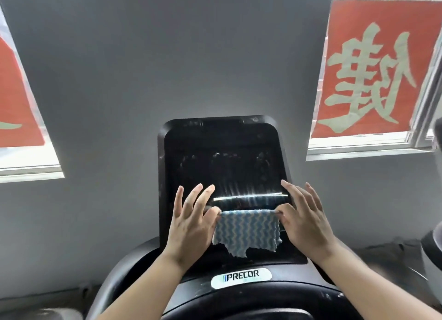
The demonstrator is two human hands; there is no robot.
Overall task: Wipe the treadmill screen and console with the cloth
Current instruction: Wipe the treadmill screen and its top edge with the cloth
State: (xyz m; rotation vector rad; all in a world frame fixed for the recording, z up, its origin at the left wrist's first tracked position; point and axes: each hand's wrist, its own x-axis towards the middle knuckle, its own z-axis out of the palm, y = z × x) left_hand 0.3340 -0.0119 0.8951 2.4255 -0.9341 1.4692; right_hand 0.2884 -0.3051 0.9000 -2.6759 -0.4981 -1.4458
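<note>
We hold the blue-and-white wavy-striped cloth (247,231) stretched flat against the lower part of the dark glossy treadmill screen (224,166). Our left hand (191,221) pinches the cloth's upper left corner between thumb and forefinger, with the other fingers spread and raised over the screen's left side. Our right hand (303,221) pinches the upper right corner in the same manner, its fingers fanned out beside the screen's right edge. The cloth hangs from its taut top edge, and its ragged lower edge lies above the bottom of the screen. A bright streak of reflected light crosses the screen just above the cloth. Below the screen, the black console (241,293) carries a white oval PRECOR label (241,277). Red banners with pale characters (373,71) fill the windows on both sides of the grey wall (167,56).
</note>
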